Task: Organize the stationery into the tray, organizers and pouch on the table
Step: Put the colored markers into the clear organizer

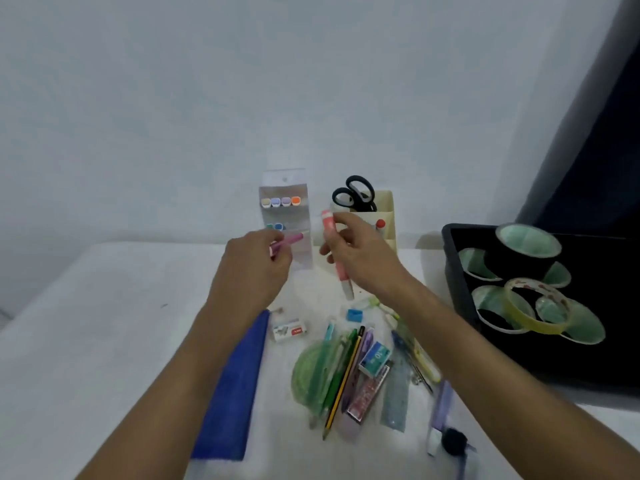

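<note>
Step in hand, by my read: sorting markers into the clear organizer (286, 216). Left hand (254, 268) pinches a pink marker (289, 241), long axis near level, tip poking out past the fingers toward the organizer, just beside it. Right hand (360, 251) grips a coral marker (334, 251), long axis steep, cap above the fingers, other end below them pointing down at the table (104, 323). Next move likely needs the pink marker turned upright and slotted into a free cell.

Both arms are stretched forward and raised. The left hand (256, 261) is curled in a pinch; the right hand (363, 251) is closed likewise, palm turned left.
</note>
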Demonstrator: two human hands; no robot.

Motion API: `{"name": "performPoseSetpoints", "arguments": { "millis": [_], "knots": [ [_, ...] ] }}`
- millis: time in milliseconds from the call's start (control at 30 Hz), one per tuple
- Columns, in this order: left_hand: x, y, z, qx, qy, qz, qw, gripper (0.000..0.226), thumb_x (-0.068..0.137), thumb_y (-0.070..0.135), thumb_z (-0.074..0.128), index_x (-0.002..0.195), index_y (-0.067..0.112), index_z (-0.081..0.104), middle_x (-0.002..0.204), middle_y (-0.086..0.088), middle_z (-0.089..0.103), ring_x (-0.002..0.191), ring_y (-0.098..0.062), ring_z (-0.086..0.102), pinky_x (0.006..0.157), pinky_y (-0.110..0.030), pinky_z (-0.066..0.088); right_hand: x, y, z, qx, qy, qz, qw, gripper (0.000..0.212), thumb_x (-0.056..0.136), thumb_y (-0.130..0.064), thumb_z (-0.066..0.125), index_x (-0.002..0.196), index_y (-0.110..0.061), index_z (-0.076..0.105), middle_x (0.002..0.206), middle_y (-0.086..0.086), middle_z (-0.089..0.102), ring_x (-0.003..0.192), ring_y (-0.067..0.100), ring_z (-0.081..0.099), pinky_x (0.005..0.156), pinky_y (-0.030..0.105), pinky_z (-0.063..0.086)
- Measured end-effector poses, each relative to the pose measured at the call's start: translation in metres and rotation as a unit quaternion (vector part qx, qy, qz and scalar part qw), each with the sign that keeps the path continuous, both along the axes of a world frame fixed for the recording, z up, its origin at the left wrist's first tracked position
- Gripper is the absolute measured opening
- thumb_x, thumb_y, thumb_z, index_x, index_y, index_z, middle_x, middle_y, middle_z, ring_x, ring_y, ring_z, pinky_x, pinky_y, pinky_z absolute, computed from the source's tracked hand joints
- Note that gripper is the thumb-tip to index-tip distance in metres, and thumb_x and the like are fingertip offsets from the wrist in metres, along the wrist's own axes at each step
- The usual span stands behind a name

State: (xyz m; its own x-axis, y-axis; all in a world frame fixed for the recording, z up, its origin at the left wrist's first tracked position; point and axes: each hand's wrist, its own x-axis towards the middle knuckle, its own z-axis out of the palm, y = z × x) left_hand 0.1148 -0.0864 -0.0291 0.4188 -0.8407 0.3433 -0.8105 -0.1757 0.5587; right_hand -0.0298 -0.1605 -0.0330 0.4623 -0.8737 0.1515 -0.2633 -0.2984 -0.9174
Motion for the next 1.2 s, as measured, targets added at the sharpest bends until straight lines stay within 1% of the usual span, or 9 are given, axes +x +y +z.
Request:
{"name": "performPoseSetpoints", "arguments": {
  "millis": [133, 267, 433, 600, 733, 833, 933, 1100, 1200],
  "knots": [
    [0.019, 0.000, 0.011, -0.034, 0.039, 0.016, 0.999, 0.011, 0.092, 0.026, 0.055, 0.100, 0.019, 0.053, 0.067, 0.008, 0.056, 0.055, -0.013, 0.055, 0.051, -0.026, 0.045, 0.023, -0.021, 0.008, -0.101, 0.036, 0.015, 0.994, 0.025, 0.094, -0.033, 0.055, 0.116, -0.020, 0.060, 0.110, -0.006, 0.057, 0.091, 0.006, 0.053, 0.075, 0.015, 0.043],
    [0.028, -0.004, 0.018, -0.048, 0.071, 0.000, 0.996, 0.005, 0.088, 0.023, 0.063, 0.083, 0.022, 0.062, 0.059, 0.013, 0.064, 0.051, -0.007, 0.063, 0.057, -0.017, 0.047, 0.028, -0.031, 0.011, -0.111, -0.038, -0.024, 0.993, 0.021, 0.086, -0.025, 0.068, 0.102, -0.016, 0.059, 0.093, -0.003, 0.063, 0.071, 0.004, 0.062, 0.061, 0.013, 0.048],
    [0.028, -0.012, 0.014, -0.037, 0.129, -0.036, 0.990, 0.014, 0.084, 0.015, 0.053, 0.091, 0.020, 0.065, 0.074, 0.005, 0.074, 0.058, -0.007, 0.070, 0.070, -0.040, 0.059, 0.021, -0.038, 0.006, -0.145, -0.061, -0.044, 0.987, 0.020, 0.081, -0.026, 0.074, 0.096, -0.026, 0.060, 0.078, -0.003, 0.062, 0.066, 0.017, 0.067, 0.063, 0.027, 0.057],
    [0.028, -0.020, 0.008, -0.077, 0.130, -0.061, 0.987, 0.018, 0.089, 0.016, 0.054, 0.096, 0.025, 0.067, 0.082, 0.008, 0.074, 0.060, -0.006, 0.069, 0.065, -0.035, 0.060, 0.022, -0.043, 0.007, -0.189, -0.084, -0.103, 0.973, 0.034, 0.074, -0.028, 0.081, 0.070, -0.035, 0.047, 0.076, 0.003, 0.062, 0.070, 0.024, 0.066, 0.061, 0.031, 0.055],
    [0.032, -0.030, 0.000, -0.077, 0.090, -0.081, 0.990, 0.017, 0.091, 0.024, 0.059, 0.101, 0.031, 0.071, 0.087, 0.010, 0.074, 0.066, -0.006, 0.068, 0.066, -0.017, 0.054, 0.031, -0.043, -0.003, -0.215, -0.079, -0.096, 0.969, 0.026, 0.075, -0.027, 0.080, 0.077, -0.021, 0.055, 0.077, -0.001, 0.060, 0.069, 0.016, 0.063, 0.061, 0.022, 0.054],
    [0.038, -0.036, -0.009, -0.074, 0.020, -0.063, 0.995, 0.015, 0.091, 0.024, 0.063, 0.103, 0.021, 0.071, 0.097, 0.003, 0.069, 0.074, -0.011, 0.063, 0.062, -0.003, 0.040, 0.038, -0.042, -0.014, -0.226, -0.051, -0.087, 0.969, 0.023, 0.077, -0.023, 0.078, 0.079, -0.017, 0.056, 0.078, -0.002, 0.058, 0.069, 0.010, 0.056, 0.060, 0.014, 0.048],
    [0.044, -0.040, -0.017, -0.067, -0.039, -0.080, 0.994, 0.019, 0.090, 0.020, 0.063, 0.108, 0.019, 0.070, 0.102, 0.003, 0.068, 0.069, -0.008, 0.058, 0.065, -0.001, 0.037, 0.044, -0.048, -0.029, -0.228, -0.005, -0.077, 0.970, 0.021, 0.076, -0.021, 0.078, 0.079, -0.014, 0.059, 0.076, -0.003, 0.057, 0.068, 0.010, 0.053, 0.062, 0.023, 0.050],
    [0.046, -0.048, -0.021, -0.049, -0.089, -0.098, 0.990, 0.021, 0.091, 0.017, 0.060, 0.110, 0.016, 0.068, 0.102, -0.001, 0.070, 0.073, -0.005, 0.050, 0.069, 0.003, 0.032, 0.056, -0.055, -0.042, -0.252, 0.053, -0.063, 0.964, 0.016, 0.077, -0.019, 0.077, 0.089, -0.014, 0.068, 0.083, -0.006, 0.055, 0.075, 0.008, 0.050, 0.068, 0.015, 0.039],
    [0.047, -0.057, -0.023, -0.040, -0.111, -0.094, 0.989, 0.023, 0.092, 0.021, 0.058, 0.112, 0.018, 0.068, 0.107, -0.002, 0.069, 0.079, -0.013, 0.059, 0.075, -0.011, 0.041, 0.062, -0.059, -0.044, -0.252, 0.071, -0.065, 0.963, 0.018, 0.081, -0.020, 0.073, 0.099, -0.016, 0.072, 0.086, 0.002, 0.059, 0.078, 0.012, 0.052, 0.069, 0.021, 0.041]
  ]
}}
